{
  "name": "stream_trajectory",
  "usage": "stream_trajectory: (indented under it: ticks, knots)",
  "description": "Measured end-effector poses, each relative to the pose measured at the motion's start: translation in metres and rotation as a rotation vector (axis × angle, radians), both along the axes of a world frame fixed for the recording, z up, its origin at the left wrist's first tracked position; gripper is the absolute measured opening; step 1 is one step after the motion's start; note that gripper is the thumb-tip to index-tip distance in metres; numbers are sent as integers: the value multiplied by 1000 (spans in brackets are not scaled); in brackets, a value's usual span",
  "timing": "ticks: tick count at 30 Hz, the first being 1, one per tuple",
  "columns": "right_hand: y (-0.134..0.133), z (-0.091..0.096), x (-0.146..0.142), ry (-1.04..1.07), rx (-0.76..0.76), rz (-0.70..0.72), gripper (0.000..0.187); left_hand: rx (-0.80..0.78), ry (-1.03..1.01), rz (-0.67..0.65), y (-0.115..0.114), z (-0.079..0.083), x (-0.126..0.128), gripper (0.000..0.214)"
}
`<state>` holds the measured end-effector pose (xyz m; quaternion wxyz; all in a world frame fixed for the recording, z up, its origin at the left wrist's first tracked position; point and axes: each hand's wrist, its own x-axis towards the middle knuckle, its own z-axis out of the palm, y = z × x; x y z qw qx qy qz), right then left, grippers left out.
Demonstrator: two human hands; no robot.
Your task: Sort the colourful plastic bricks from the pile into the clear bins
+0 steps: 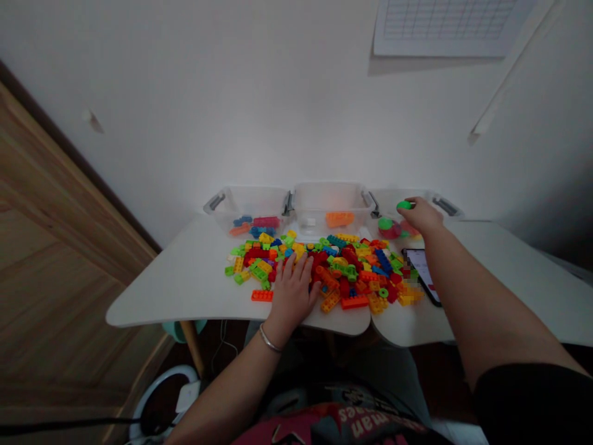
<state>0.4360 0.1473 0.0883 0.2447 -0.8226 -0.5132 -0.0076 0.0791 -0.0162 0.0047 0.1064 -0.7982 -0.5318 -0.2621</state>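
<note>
My left hand point(295, 285) lies with spread fingers on a wide pile of colourful toy bricks point(343, 271). A silver bangle circles that wrist. Over the right clear bin point(389, 199), my right hand point(420, 215) pinches a round green toy piece point(404, 205). Beneath it in the same bin lie another green round piece point(385, 223) and some red and orange ones. The middle bin point(331, 193) holds an orange brick point(340, 219). In the left bin point(252, 196) are blue, pink and orange pieces.
A phone point(424, 275) with a lit screen lies under my right forearm, beside the pile. The white table point(167, 278) has a curved front edge. Behind it stands a wall with a printed grid sheet point(445, 28). A wooden door or panel point(60, 247) is at the left.
</note>
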Motion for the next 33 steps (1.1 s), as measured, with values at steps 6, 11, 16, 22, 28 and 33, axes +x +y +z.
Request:
stream_trajectory:
  ticks: [6,11,16,22,28,33]
  knots:
    - [5,-3,5,40,17,8,54,3,-15,-11,1,-2,0,53]
    - [5,-5,6,85,44,30,48,11,-22,-15,2,-2,-1,51]
    - [-9,-4,-6,109,183,18,46,18,-17,-17,1,-1,-1,48]
    - [-64,-32,-43,55,595,62,40,14,-15,-16,0,0,-2,47]
    - [-113,-62,-63,9,416,178,40,6,-11,-18,-2,2,0,47]
    - [-131,-66,-71,-75,154,197,44,2,-5,-13,-2,2,0,47]
